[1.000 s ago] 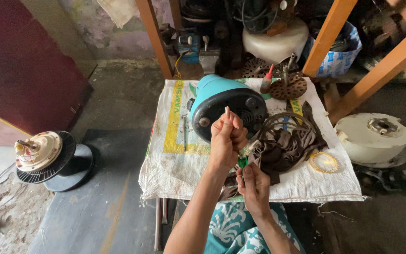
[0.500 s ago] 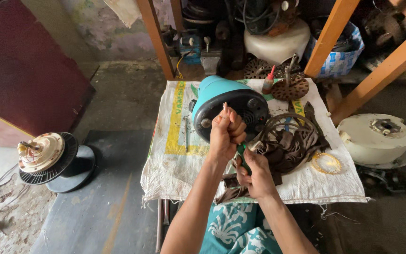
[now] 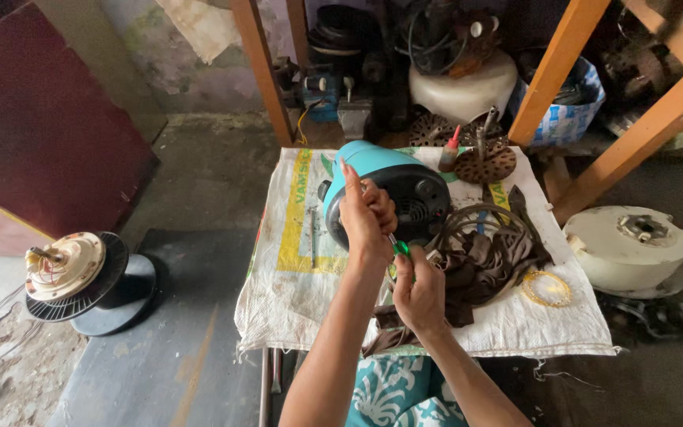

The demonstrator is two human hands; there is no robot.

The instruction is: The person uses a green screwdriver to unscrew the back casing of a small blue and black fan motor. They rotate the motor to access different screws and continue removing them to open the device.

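A teal and black fan motor housing (image 3: 389, 178) lies on a white woven sack (image 3: 294, 261) spread over a small table. My left hand (image 3: 365, 213) is pressed against the housing's dark front face. Its fingers are curled around the upper end of a green-handled screwdriver (image 3: 399, 247) and its index finger points up. Just below, my right hand (image 3: 420, 294) grips the screwdriver's handle. The two hands almost touch. The screwdriver's tip is hidden behind my left hand.
Dark straps and a wire coil (image 3: 488, 253), a yellow ring (image 3: 547, 289), a perforated metal disc (image 3: 485, 164) and a red-capped bottle (image 3: 450, 150) share the sack. A fan motor on a stand (image 3: 69, 273) sits on the floor at left, a white round casing (image 3: 630, 245) at right. Orange wooden posts (image 3: 559, 75) frame cluttered shelves behind.
My right hand has risen with the screwdriver to close under my left hand. My left hand has stayed at the housing's front.
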